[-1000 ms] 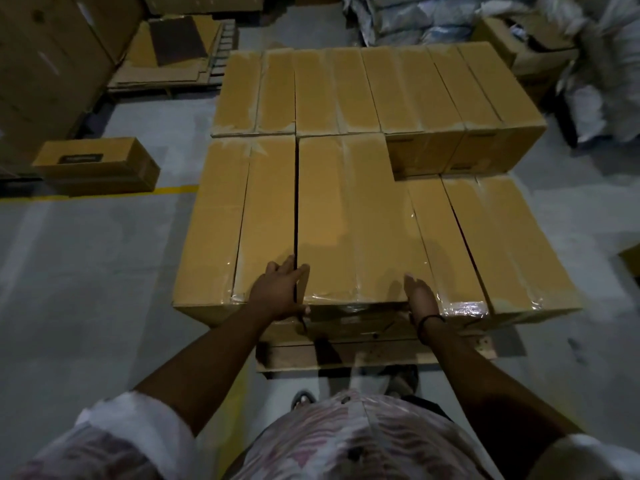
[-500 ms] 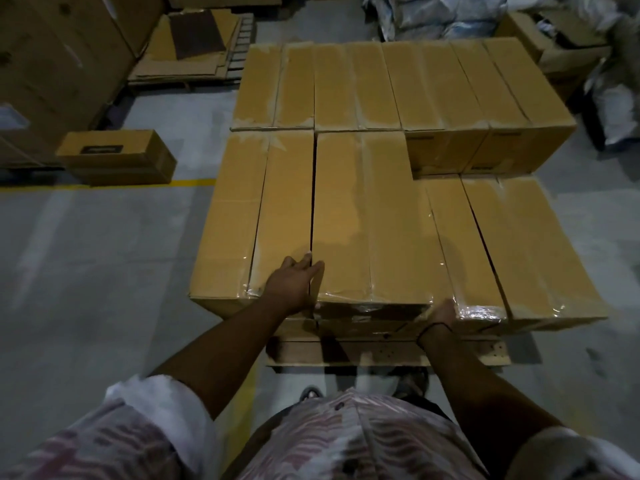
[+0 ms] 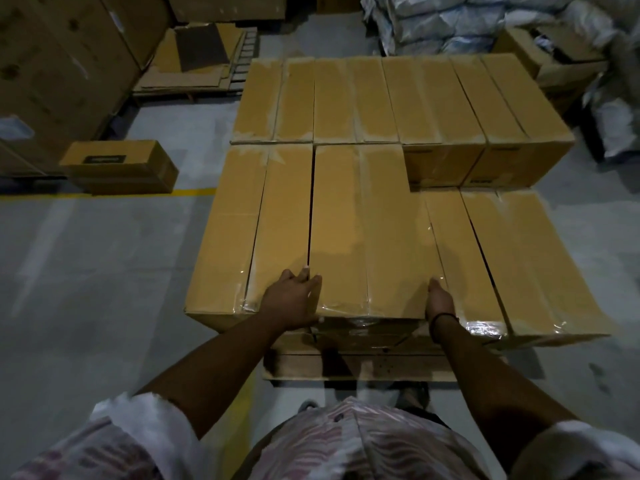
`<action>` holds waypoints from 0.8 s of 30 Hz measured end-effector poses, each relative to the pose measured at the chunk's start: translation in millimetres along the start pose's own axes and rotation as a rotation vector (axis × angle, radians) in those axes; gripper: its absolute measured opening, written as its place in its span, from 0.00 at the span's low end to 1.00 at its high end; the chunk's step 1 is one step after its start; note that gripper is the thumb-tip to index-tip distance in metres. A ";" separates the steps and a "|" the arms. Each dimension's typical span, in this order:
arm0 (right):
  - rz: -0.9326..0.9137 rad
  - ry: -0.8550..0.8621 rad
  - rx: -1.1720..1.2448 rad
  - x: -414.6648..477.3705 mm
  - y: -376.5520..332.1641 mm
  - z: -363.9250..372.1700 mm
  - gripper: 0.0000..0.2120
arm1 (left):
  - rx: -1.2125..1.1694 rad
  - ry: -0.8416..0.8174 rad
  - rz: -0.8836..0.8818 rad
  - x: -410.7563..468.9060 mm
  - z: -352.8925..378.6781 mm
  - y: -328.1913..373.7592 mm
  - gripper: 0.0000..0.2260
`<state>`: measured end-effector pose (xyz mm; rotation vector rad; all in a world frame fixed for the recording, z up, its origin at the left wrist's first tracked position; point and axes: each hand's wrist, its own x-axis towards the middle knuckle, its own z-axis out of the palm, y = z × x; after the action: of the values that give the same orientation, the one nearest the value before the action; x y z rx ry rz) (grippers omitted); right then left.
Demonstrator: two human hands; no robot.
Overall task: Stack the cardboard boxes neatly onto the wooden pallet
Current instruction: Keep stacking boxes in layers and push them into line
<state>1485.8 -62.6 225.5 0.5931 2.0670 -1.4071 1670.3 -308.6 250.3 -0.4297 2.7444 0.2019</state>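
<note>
Several long tan cardboard boxes lie side by side on a wooden pallet (image 3: 363, 368), in a near and a far row. The near middle box (image 3: 367, 230) sits on the upper layer. My left hand (image 3: 291, 301) lies flat on its near left corner, fingers at the gap to the neighbouring box (image 3: 249, 230). My right hand (image 3: 440, 301) presses against its near right edge, beside a lower box (image 3: 460, 258). Two lower boxes at the near right leave a step down there.
A single small box (image 3: 121, 166) rests on the grey floor at the left, by a yellow floor line (image 3: 194, 192). Large cartons (image 3: 62, 64) stand at the far left, flattened cardboard (image 3: 197, 60) behind, white sacks (image 3: 467, 22) at the far right.
My right hand came up from the box's front corner to its right edge. My left hand stays at the near left corner. The camera view drifted slightly.
</note>
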 end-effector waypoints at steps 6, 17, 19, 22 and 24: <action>-0.138 0.022 -0.149 21.3 -22.7 -2.5 0.29 | -0.232 0.113 -0.051 22.4 -15.9 -15.7 0.31; -0.191 -0.047 -0.221 87.1 -98.8 -1.8 0.27 | -0.155 -0.128 -0.227 136.0 -60.6 -11.7 0.49; -0.191 -0.078 -0.207 102.2 -116.0 0.1 0.27 | -0.144 -0.129 -0.252 148.5 -63.9 -10.6 0.51; -0.208 -0.116 -0.222 121.1 -138.3 4.5 0.27 | -0.184 -0.096 -0.315 158.5 -70.5 -8.9 0.59; -0.206 -0.106 -0.223 129.9 -149.0 5.8 0.27 | -0.181 -0.101 -0.326 163.3 -72.0 -7.8 0.61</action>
<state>1295.4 -114.3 239.3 0.2139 2.2085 -1.2636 1504.1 -373.7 256.6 -0.8808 2.5210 0.3768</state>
